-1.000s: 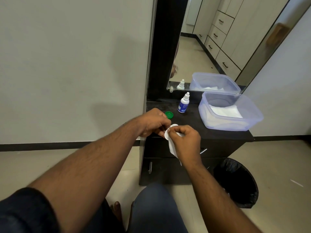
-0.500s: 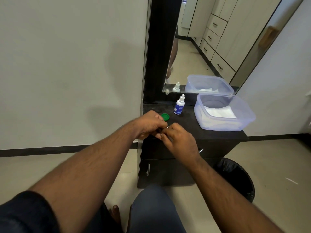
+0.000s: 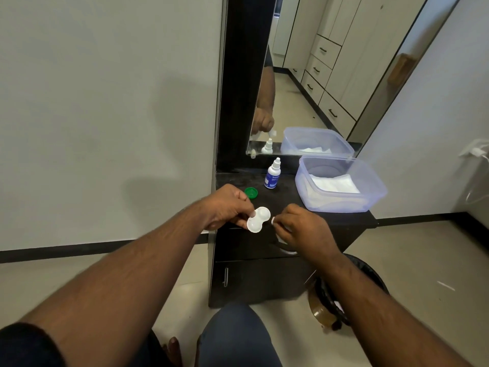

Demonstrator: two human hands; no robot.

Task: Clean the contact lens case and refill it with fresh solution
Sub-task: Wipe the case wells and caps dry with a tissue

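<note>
My left hand [image 3: 227, 207] pinches the white two-well contact lens case [image 3: 258, 219] at its near end, holding it just above the front edge of the black cabinet top [image 3: 283, 200]. Both wells face up and are uncovered. My right hand [image 3: 301, 226] is a short way to the right of the case, its fingers curled round a crumpled white tissue [image 3: 272, 221] of which only a small tip shows. A green cap [image 3: 251, 192] lies on the top behind my left hand. The small solution bottle [image 3: 272, 176], blue label and white nozzle, stands upright further back.
A clear plastic tub [image 3: 370, 192] holding white tissues stands at the right of the cabinet top. A mirror [image 3: 317, 75] rises behind it. A black-lined bin [image 3: 370, 276] sits on the floor at the right of the cabinet. My knee [image 3: 232, 337] is below.
My right hand has drawn away to the right from the case with the tissue bunched inside it. The case, earlier covered by hand and tissue, now shows fully in my left hand.
</note>
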